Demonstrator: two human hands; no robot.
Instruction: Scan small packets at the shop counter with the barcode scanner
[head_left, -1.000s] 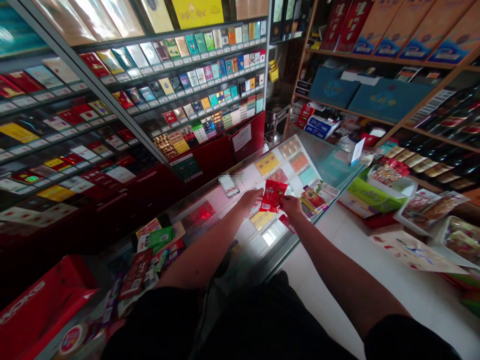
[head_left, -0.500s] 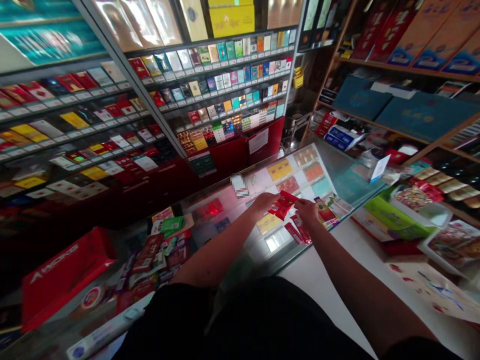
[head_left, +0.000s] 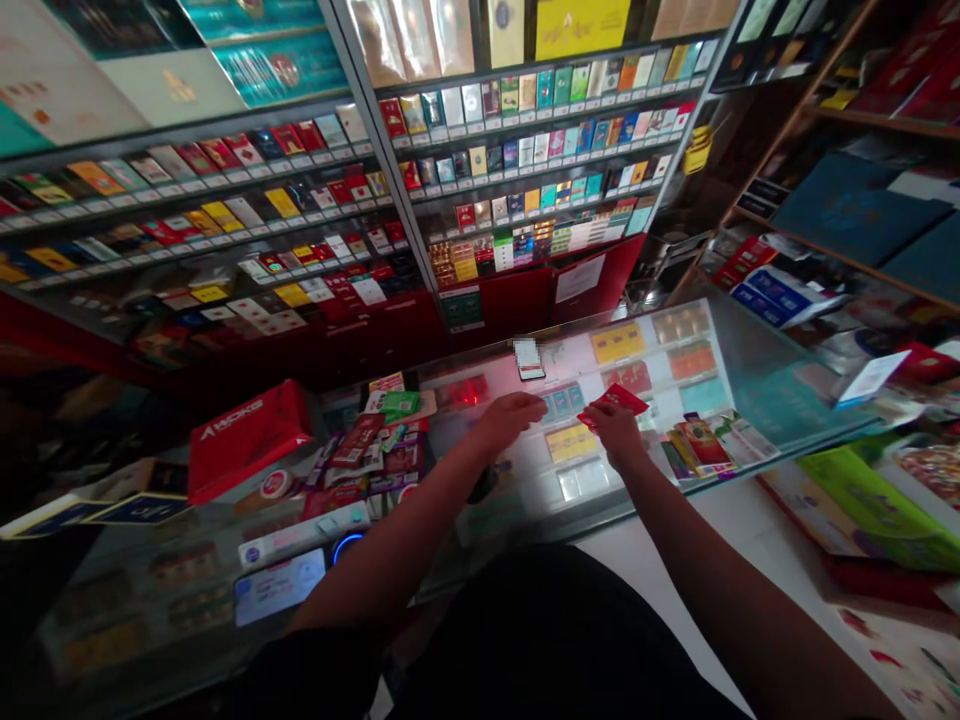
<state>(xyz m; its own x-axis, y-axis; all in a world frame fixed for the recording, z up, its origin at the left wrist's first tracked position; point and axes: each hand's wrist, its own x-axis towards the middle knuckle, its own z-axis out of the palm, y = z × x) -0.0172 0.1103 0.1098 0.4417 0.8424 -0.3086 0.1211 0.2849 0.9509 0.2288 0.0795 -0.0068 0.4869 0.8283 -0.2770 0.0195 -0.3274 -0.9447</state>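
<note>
My right hand point(head_left: 613, 428) is closed on a small red packet point(head_left: 626, 397), which sticks out past the fingers over the glass counter point(head_left: 517, 500). My left hand point(head_left: 514, 415) hovers to the left of it, apart from the packet. Its fingers are drawn together, and whether anything small is between them is hidden. Beyond the left hand lies a small white pack point(head_left: 529, 358), partly blurred out. Right of my right hand, colourful printed leaflets point(head_left: 703, 443) lie on the glass.
On the left of the counter are a red box point(head_left: 247, 435), a pile of snack packets point(head_left: 364, 450), a round tub point(head_left: 276, 484) and a lit phone point(head_left: 280, 586). Shelves of cigarette packs point(head_left: 525, 150) line the back. A green carton point(head_left: 874, 490) stands at right.
My hands have parted; the red packet both held is now in my right hand alone. Red sticks below the right hand no longer show. The view has turned left.
</note>
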